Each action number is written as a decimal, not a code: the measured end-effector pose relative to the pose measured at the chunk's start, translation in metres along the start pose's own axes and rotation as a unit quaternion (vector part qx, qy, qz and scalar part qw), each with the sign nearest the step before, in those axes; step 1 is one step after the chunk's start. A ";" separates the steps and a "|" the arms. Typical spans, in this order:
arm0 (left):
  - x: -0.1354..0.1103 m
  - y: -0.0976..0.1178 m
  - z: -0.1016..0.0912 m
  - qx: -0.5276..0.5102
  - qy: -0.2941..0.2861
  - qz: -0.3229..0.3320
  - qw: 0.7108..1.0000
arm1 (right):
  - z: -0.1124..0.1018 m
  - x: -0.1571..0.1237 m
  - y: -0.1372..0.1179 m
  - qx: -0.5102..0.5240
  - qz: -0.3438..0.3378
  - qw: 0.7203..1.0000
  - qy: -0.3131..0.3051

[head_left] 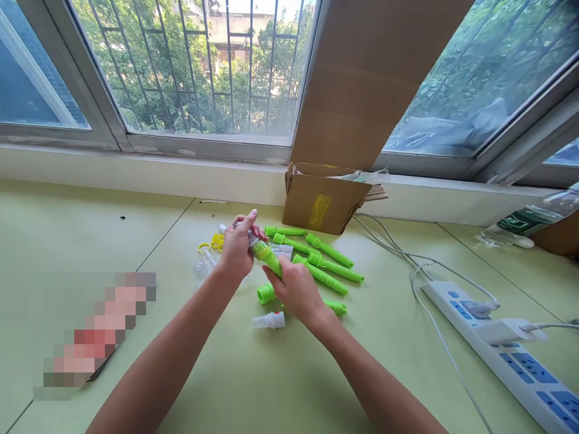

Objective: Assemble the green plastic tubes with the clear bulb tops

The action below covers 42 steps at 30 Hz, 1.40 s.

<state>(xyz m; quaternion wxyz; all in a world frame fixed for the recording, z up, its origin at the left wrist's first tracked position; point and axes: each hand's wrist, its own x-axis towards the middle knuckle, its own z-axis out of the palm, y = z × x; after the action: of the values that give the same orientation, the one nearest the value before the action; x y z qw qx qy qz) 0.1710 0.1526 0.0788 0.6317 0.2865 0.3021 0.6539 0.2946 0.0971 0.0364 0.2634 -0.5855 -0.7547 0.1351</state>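
My left hand is closed around a clear plastic cylinder. My right hand grips a bright green plastic tube, whose upper end meets the clear cylinder; fingers hide part of the join. Several more green tubes with threaded ends, such as one long tube, lie just beyond and right of my hands. Below them rests a white-and-clear plastic piece with a red mark. Left of my left hand are a yellow plastic part and a small clear tube with a yellow ring.
A cardboard box with plastic bags stands against the window ledge. To the right lie a white power strip with plugged-in chargers, loose cables and a plastic bottle. A pixelated object lies at the left.
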 end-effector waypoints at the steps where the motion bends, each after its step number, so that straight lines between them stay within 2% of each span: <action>1: -0.001 0.002 0.000 0.000 -0.027 0.004 1.000 | -0.001 -0.001 -0.002 0.075 0.002 0.997 -0.019; 2: -0.002 0.005 -0.001 -0.002 -0.055 0.004 0.998 | -0.003 -0.001 -0.004 0.162 0.007 0.985 -0.052; 3: -0.004 0.008 -0.002 -0.007 -0.087 -0.002 0.996 | -0.006 -0.002 -0.005 0.253 0.018 0.962 -0.101; 4: -0.006 0.011 -0.003 -0.015 -0.120 -0.011 0.993 | -0.008 -0.003 -0.005 0.340 0.035 0.925 -0.163; 7: -0.012 0.021 -0.004 -0.054 -0.214 -0.040 0.975 | -0.014 -0.006 -0.003 0.512 0.090 0.774 -0.361; 8: -0.013 0.024 -0.004 -0.065 -0.232 -0.048 0.969 | -0.015 -0.006 -0.002 0.536 0.098 0.737 -0.400; 9: -0.014 0.025 -0.003 -0.071 -0.237 -0.054 0.967 | -0.015 -0.006 -0.002 0.548 0.100 0.716 -0.420; 10: -0.014 0.026 -0.002 -0.069 -0.228 -0.057 0.970 | -0.015 -0.006 -0.003 0.549 0.100 0.716 -0.420; 11: -0.013 0.025 0.000 -0.060 -0.201 -0.056 0.976 | -0.014 -0.005 -0.004 0.537 0.099 0.736 -0.400; 12: -0.012 0.023 0.002 -0.045 -0.158 -0.048 0.985 | -0.013 -0.004 -0.005 0.510 0.096 0.775 -0.361; 13: -0.011 0.020 0.004 -0.025 -0.103 -0.034 0.994 | -0.011 -0.003 -0.007 0.463 0.090 0.826 -0.308; 15: -0.011 0.013 0.009 0.013 0.017 0.000 1.000 | -0.008 -0.001 -0.010 0.311 0.072 0.934 -0.159; 16: -0.012 0.010 0.011 0.024 0.061 0.012 0.998 | -0.006 0.000 -0.011 0.221 0.062 0.970 -0.083; 17: -0.013 0.007 0.012 0.030 0.088 0.019 0.995 | -0.004 0.000 -0.011 0.140 0.054 0.988 -0.022; 18: -0.015 0.006 0.014 0.031 0.096 0.023 0.995 | -0.003 0.000 -0.012 0.080 0.047 0.995 0.021; 19: -0.017 0.006 0.015 0.029 0.089 0.026 0.995 | -0.002 0.000 -0.012 0.049 0.038 0.997 0.041; 21: -0.019 0.009 0.017 0.025 0.045 0.024 0.998 | -0.001 -0.001 -0.013 0.068 0.018 0.997 0.032; 24: -0.020 0.016 0.016 0.024 -0.035 0.010 0.999 | -0.001 -0.004 -0.016 0.200 0.020 0.979 -0.027; 26: -0.018 0.019 0.012 0.018 -0.089 -0.007 0.996 | -0.003 -0.007 -0.018 0.305 0.062 0.944 -0.106; 29: -0.016 0.020 0.005 -0.006 -0.161 -0.046 0.986 | -0.007 -0.011 -0.021 0.438 0.121 0.856 -0.247; 32: -0.015 0.020 0.001 -0.036 -0.213 -0.079 0.973 | -0.013 -0.013 -0.020 0.522 0.149 0.769 -0.339; 34: -0.017 0.021 0.000 -0.051 -0.240 -0.086 0.966 | -0.016 -0.013 -0.018 0.552 0.162 0.723 -0.382; 37: -0.021 0.024 -0.001 -0.057 -0.285 -0.092 0.953 | -0.016 -0.012 -0.014 0.576 0.158 0.673 -0.436; 40: -0.024 0.028 0.000 -0.057 -0.313 -0.096 0.943 | -0.014 -0.012 -0.013 0.593 0.141 0.640 -0.467; 42: -0.023 0.028 0.001 -0.063 -0.305 -0.100 0.945 | -0.013 -0.013 -0.016 0.604 0.143 0.634 -0.461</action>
<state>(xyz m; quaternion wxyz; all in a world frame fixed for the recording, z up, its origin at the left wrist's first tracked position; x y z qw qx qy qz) 0.1548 0.1289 0.1008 0.7724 0.4000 0.0800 0.4868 0.2914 0.0795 0.0522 0.1531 -0.2573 -0.4346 0.8494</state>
